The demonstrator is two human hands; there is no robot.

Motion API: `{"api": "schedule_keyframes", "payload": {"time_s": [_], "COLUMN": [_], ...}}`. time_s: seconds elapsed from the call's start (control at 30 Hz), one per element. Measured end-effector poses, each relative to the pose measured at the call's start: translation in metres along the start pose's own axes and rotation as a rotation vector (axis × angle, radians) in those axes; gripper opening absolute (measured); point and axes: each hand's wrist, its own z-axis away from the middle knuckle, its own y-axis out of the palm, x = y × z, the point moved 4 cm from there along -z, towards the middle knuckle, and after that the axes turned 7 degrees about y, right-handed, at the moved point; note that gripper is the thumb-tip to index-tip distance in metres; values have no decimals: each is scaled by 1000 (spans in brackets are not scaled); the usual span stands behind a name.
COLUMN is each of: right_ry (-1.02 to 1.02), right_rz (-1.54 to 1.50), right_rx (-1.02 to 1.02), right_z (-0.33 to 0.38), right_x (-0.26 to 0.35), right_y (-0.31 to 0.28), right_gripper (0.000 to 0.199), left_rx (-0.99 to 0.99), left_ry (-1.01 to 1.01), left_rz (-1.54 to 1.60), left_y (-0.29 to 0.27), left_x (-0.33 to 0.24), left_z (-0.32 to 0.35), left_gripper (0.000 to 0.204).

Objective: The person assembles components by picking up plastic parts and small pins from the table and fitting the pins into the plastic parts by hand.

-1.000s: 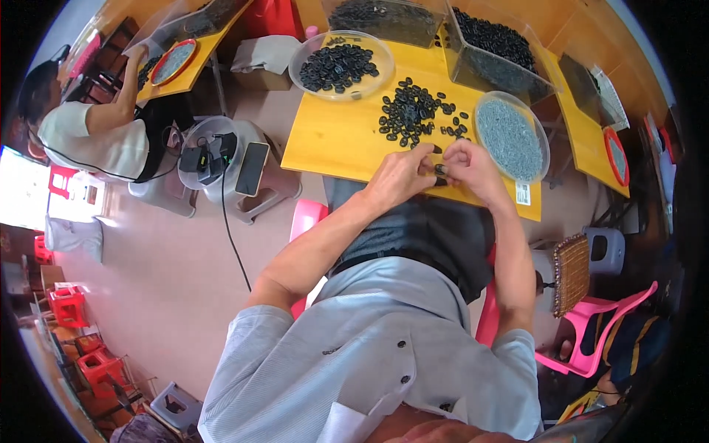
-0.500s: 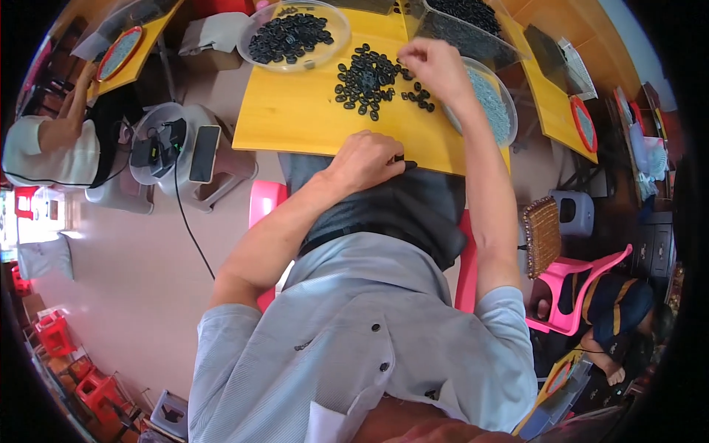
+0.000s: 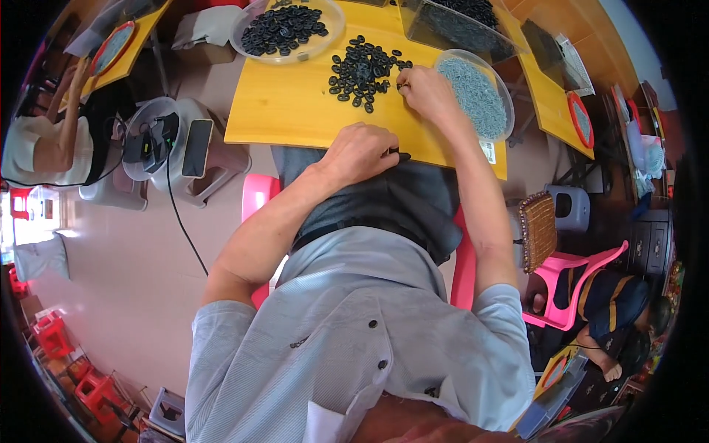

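Note:
My left hand [image 3: 360, 153] rests closed at the near edge of the yellow table, and a small black piece [image 3: 399, 156] sticks out from its fingertips. Farther right, my right hand [image 3: 428, 90] is closed in a pinch low over the tabletop. Something small and black shows at its fingertips, apparently one of the black oval pieces. Just left of that hand spreads a loose pile of black oval pieces [image 3: 360, 72] with holes in them. Beside its wrist stands a clear round tub of small grey-blue bits [image 3: 473, 96], too fine to make out.
Another clear tub [image 3: 336, 40] with black pieces stands at the table's far left. A clear box [image 3: 450, 33] of black parts is at the back right. Left of the table, a phone [image 3: 198, 148] lies on a stool. Other people sit at left and lower right.
My right hand has come nearer to me, off the tub's far rim and onto the small pieces right of the pile, covering them. My left hand stays at the table edge.

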Motion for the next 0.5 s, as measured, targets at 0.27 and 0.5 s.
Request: {"api": "schedule_keyframes", "payload": {"time_s": [0.27, 0.5], "right_ry": [68, 22], "right_rz": [-46, -606], "right_rx": [118, 115], "right_z": [23, 63], "right_x": [7, 13], "right_y": [-12, -8], "right_gripper": [15, 14], "left_rx": [-114, -372], "left_ry": [-240, -409], "left_rz": [168, 519], "left_y": [-1, -1], "left_x": [12, 33], "left_z": [-3, 2], "left_gripper": [14, 17]}}
